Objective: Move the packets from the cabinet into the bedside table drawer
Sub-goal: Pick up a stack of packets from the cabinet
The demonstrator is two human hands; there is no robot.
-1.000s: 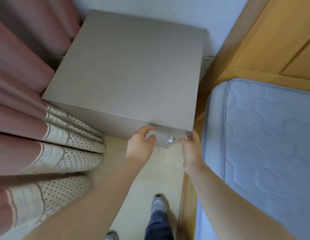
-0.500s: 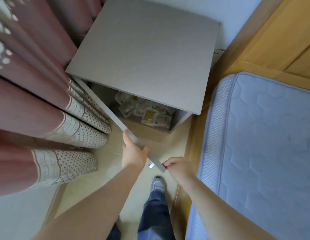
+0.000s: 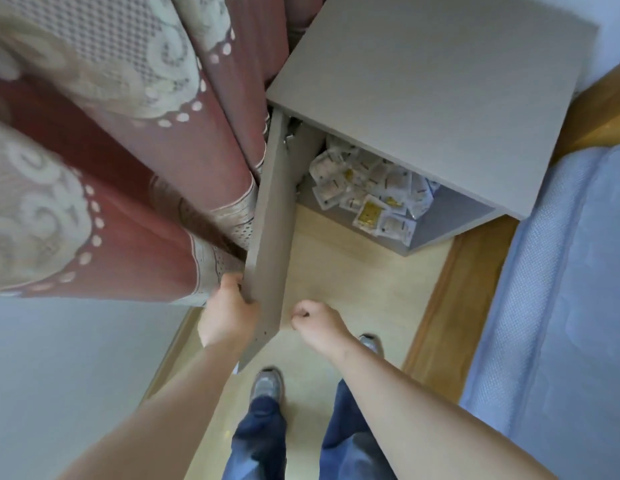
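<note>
The inside of the cabinet point(image 3: 440, 98) shows only in part: its flat grey top covers most of the shelf space, so only the front of the pile of packets point(image 3: 370, 195) can be seen. The printing on them is too blurred to read. The outer face of the door point(image 3: 270, 237) is turned away, toward the curtain point(image 3: 128, 168), and only its top edge and a part of its inner side are visible. The curtain and the mattress point(image 3: 561, 306) are cut off by the picture edges.

The left hand point(image 3: 229, 317) grips the free end of the door; its fingers go round to the outer side and are hidden there. The right hand point(image 3: 319, 323) is curled like a fist, just beside the inner side of the door. I cannot tell if it holds something or touches the door.

The packets lie on the bottom board of the cabinet, overlapping each other. They are small, flat and square, of clear plastic, some with yellow content. The cabinet is matte grey board with straight edges. The curtain is dark red cloth with a pale, dotted lace pattern and hangs in thick folds. The mattress is light blue and quilted. The floor point(image 3: 353, 282) is pale wood.
</note>
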